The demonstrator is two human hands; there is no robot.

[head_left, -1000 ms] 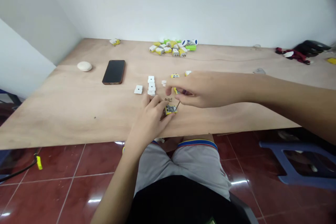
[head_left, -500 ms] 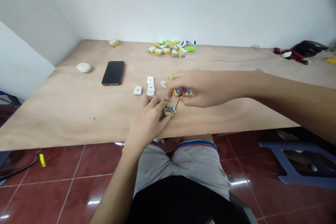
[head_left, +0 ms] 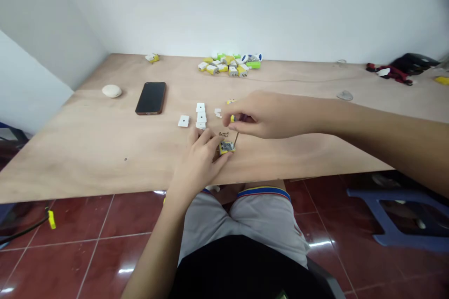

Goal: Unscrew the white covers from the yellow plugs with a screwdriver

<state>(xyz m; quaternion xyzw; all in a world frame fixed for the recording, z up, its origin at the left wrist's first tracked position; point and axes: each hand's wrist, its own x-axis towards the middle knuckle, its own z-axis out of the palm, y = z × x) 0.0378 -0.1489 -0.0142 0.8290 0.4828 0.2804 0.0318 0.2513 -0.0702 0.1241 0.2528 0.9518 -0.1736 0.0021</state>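
My left hand (head_left: 200, 155) holds a small yellow charger housing (head_left: 227, 147) against the table, its open side up and a grey circuit board showing. In my right hand (head_left: 252, 114) is a screwdriver (head_left: 236, 139), its handle mostly covered by my fingers. The shaft slants down to the right end of the housing. Just above the housing lie several small screws (head_left: 223, 134). White square covers (head_left: 201, 117) form a column beyond my left fingers, and one more white cover (head_left: 184, 121) lies to their left. Small white pieces (head_left: 218, 112) sit nearby. Other yellow parts are partly hidden behind my right hand.
A pile of yellow, white and green plug chargers (head_left: 228, 65) stands by the wall. A phone (head_left: 151, 98) and a white oval object (head_left: 112, 91) lie at the left. Dark red and black items (head_left: 403, 69) are at the far right; a blue stool (head_left: 389, 217) stands below.
My right hand has rolled and shifted slightly left, hiding the screwdriver's red handle and more of the yellow parts behind. My left hand and the housing stay in place.
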